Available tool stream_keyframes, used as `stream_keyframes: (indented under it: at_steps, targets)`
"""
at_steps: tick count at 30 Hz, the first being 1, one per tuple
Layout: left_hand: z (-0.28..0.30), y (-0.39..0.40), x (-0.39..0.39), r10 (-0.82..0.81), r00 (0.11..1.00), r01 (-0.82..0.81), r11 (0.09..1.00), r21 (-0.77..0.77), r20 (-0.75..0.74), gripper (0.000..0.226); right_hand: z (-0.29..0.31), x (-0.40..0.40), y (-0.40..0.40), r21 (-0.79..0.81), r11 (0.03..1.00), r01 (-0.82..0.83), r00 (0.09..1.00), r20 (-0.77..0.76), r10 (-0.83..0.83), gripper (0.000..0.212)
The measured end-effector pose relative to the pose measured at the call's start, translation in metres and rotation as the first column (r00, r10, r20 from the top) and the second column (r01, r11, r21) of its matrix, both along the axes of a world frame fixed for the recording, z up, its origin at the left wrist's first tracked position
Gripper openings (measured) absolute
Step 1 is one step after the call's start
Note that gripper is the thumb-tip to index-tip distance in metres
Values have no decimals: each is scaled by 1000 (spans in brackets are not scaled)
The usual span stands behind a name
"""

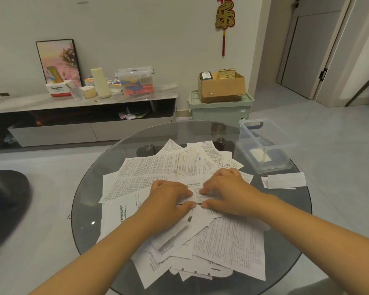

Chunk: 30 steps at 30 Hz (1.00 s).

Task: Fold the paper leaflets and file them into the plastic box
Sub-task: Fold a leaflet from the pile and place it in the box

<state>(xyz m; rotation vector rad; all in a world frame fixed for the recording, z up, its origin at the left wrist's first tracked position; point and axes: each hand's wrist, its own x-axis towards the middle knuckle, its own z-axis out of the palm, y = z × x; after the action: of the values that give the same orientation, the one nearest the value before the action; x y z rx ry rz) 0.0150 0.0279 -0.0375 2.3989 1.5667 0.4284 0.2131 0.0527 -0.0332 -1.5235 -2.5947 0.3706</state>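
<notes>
Leaflets (158, 165) heaped, plastic box (264, 145) beside

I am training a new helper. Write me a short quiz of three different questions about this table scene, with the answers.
1. True or false: both hands work on one small leaflet.
2. Where does the plastic box stand? A) far right of the table B) on the floor
3. What lies in the box?

Key
1. True: the left hand and right hand pinch it over the leaflet pile.
2. A
3. A folded paper.
</notes>
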Motion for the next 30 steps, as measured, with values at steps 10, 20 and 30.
stream_keyframes:
  at_steps: [10,20,30]
  targets:
    - [10,0,11,205,937,-211,977,-10,283,15,7,-1,-4,-26,984,174,939,-297,-174,16]
    - [-7,14,0,280,960,-280,959,-34,-11,51,7,-6,-5,103,985,135,983,-140,-120,32]
    - [-1,13,5,333,895,-314,943,-109,297,29,5,-19,-11,-143,986,83,978,-179,-108,32]
